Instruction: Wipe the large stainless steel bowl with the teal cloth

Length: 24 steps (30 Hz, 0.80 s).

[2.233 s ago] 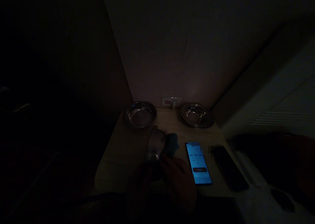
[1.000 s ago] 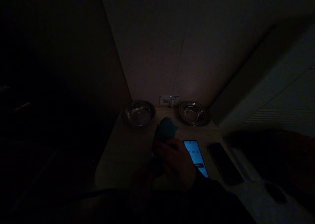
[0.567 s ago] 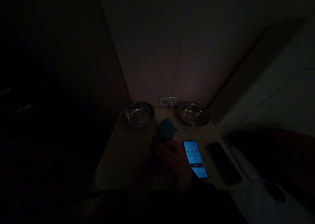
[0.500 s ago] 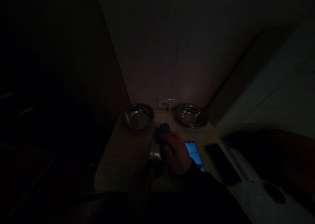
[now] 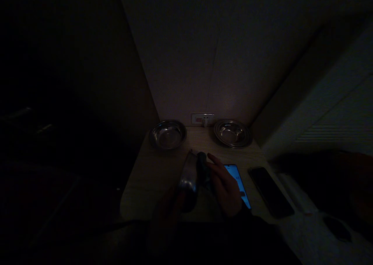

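A shiny metal bowl (image 5: 189,179) is tipped on its side above the table, its outside facing left. My left hand (image 5: 170,208), very dark, grips its lower edge. My right hand (image 5: 224,185) presses a dark bluish cloth (image 5: 203,168) against the bowl's right side, the fingers bent over it. Behind the hands, one metal dish (image 5: 168,135) lies at the back left of the table. More metal dishes (image 5: 232,133), seemingly stacked, sit at the back right.
On the pale wooden table (image 5: 140,187), a lit phone (image 5: 240,187) lies partly behind my right wrist, with a dark phone (image 5: 271,191) to its right. A wall socket (image 5: 202,119) with a plug is at the back. A dark oval object (image 5: 337,229) lies at far right.
My right hand and the cloth have drawn a little to the right and down along the bowl, the fingers more spread. The bowl's side shows more. The view has shifted slightly.
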Each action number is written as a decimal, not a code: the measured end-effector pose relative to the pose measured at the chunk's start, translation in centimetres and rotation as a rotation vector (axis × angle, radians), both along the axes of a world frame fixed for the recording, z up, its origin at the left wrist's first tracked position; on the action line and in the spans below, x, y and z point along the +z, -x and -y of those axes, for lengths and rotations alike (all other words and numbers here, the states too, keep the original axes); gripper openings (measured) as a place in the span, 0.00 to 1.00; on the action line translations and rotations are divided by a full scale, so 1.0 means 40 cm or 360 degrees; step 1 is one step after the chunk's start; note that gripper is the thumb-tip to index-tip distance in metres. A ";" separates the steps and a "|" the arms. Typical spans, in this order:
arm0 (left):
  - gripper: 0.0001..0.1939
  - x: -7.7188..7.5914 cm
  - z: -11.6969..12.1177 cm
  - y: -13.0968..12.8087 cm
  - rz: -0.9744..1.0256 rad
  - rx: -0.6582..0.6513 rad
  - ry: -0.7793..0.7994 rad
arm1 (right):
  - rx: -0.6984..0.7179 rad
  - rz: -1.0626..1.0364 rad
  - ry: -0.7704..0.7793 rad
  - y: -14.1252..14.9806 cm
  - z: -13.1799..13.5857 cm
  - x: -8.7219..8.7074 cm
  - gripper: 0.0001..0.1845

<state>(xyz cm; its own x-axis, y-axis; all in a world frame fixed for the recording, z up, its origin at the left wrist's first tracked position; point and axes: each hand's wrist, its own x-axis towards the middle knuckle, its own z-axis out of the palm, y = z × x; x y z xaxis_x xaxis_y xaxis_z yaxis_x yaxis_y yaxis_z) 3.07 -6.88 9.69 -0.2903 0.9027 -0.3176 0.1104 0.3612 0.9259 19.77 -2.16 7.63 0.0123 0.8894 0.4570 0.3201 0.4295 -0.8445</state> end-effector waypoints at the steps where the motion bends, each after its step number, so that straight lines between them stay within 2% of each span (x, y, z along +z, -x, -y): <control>1: 0.24 0.001 0.000 0.002 0.0018 0.0029 0.0026 | 0.0019 0.0000 0.0010 -0.001 0.003 0.002 0.17; 4: 0.25 -0.006 0.003 0.002 0.0038 0.0094 0.0016 | 0.0042 0.0003 0.0024 -0.002 0.012 0.007 0.17; 7: 0.24 -0.023 0.001 -0.007 0.0096 0.0178 -0.0119 | -0.0082 0.0027 0.0024 0.006 0.029 0.010 0.18; 11: 0.23 -0.053 -0.010 -0.022 0.0199 0.0300 -0.0168 | -0.0243 0.0121 -0.0011 0.023 0.054 0.017 0.18; 15: 0.24 -0.070 -0.019 -0.030 0.0365 0.0221 -0.0170 | -0.0104 0.0232 -0.0147 0.028 0.065 0.021 0.19; 17: 0.23 -0.074 -0.020 -0.032 0.0422 0.0255 -0.0148 | -0.0048 0.0317 -0.0228 0.027 0.067 0.016 0.21; 20: 0.22 -0.079 -0.017 -0.033 0.0363 0.0326 -0.0119 | -0.0027 0.0514 -0.0329 0.029 0.077 0.002 0.22; 24: 0.22 -0.076 -0.012 -0.035 0.0102 0.0262 -0.0087 | -0.0040 0.0817 -0.0499 0.036 0.105 0.004 0.21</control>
